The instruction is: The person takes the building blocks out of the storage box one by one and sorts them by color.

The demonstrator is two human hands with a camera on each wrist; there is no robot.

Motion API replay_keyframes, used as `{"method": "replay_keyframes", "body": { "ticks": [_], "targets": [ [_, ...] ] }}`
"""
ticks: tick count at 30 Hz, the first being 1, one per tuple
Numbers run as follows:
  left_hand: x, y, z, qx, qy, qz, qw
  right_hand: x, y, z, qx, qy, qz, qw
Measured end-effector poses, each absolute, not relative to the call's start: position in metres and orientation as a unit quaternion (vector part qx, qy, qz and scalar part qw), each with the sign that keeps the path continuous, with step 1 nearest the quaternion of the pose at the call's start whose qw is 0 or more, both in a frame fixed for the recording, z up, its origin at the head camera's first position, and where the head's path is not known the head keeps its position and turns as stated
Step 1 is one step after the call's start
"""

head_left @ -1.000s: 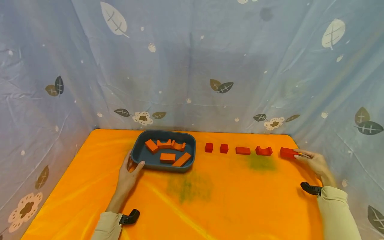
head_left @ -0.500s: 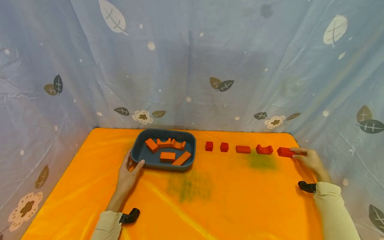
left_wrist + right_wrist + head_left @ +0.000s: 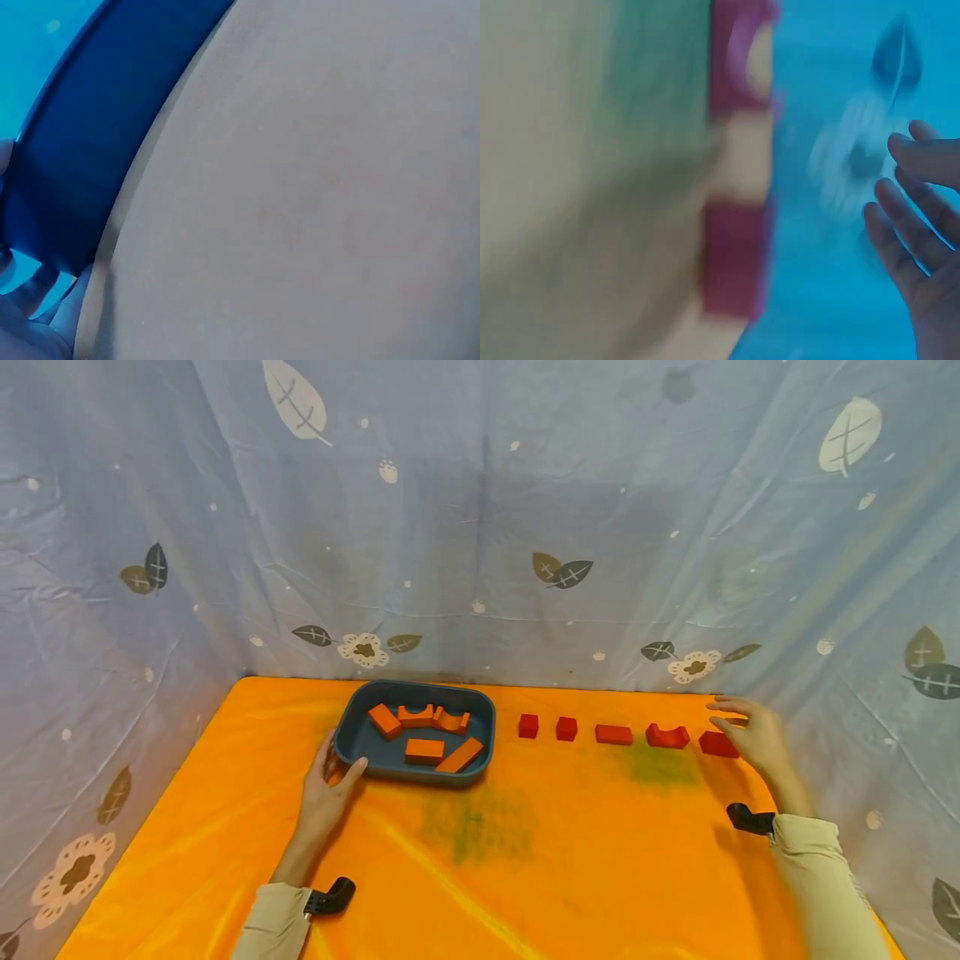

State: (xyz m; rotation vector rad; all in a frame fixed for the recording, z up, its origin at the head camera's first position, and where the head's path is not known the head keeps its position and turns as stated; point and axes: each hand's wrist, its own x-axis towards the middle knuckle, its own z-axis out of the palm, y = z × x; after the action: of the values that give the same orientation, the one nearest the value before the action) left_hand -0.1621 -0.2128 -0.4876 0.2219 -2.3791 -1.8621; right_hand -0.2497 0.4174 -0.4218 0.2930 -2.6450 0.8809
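At the left, my left hand (image 3: 322, 797) grips the near left corner of a dark blue-grey tray (image 3: 411, 773), thumb at the rim. The tray's side wall (image 3: 90, 127) fills the upper left of the left wrist view, fingertips beside it. Inside lie several orange blocks, among them a plain oblong one (image 3: 424, 751) and a notched one (image 3: 452, 721). My right hand (image 3: 761, 743) is raised at the far right with nothing in it, fingers loosely extended. Just below it lies a red oblong block (image 3: 717, 744), the last in a row; the hand partly overlaps it.
Left along the row come a red notched block (image 3: 667, 737), a flat red block (image 3: 613, 734) and two red cubes (image 3: 567, 729). They lie on an orange cloth (image 3: 585, 860) with greenish patches. A patterned grey-blue curtain (image 3: 480, 527) stands behind and at both sides.
My right hand has released the red oblong block after sliding it slightly left, then risen away from it. My left hand has stayed at the tray. The head view has shifted slightly.
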Motion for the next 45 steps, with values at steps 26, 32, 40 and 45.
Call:
{"method": "replay_keyframes", "body": {
  "ticks": [26, 32, 40, 45],
  "targets": [
    [-0.166, -0.209, -0.492, 0.071, -0.777, -0.620, 0.083, -0.272, 0.070, -0.404, 0.430, -0.873, 0.131, -0.190],
    [-0.164, -0.210, -0.490, 0.071, -0.782, -0.613, 0.082, -0.273, 0.049, -0.421, 0.382, -0.911, -0.013, -0.156],
    [-0.164, -0.208, -0.487, 0.072, -0.777, -0.621, 0.075, -0.273, 0.056, -0.412, 0.404, -0.902, 0.038, -0.146],
    [-0.164, -0.208, -0.489, 0.079, -0.780, -0.615, 0.079, -0.277, 0.064, -0.400, 0.468, -0.861, 0.137, -0.142]
  ]
}}
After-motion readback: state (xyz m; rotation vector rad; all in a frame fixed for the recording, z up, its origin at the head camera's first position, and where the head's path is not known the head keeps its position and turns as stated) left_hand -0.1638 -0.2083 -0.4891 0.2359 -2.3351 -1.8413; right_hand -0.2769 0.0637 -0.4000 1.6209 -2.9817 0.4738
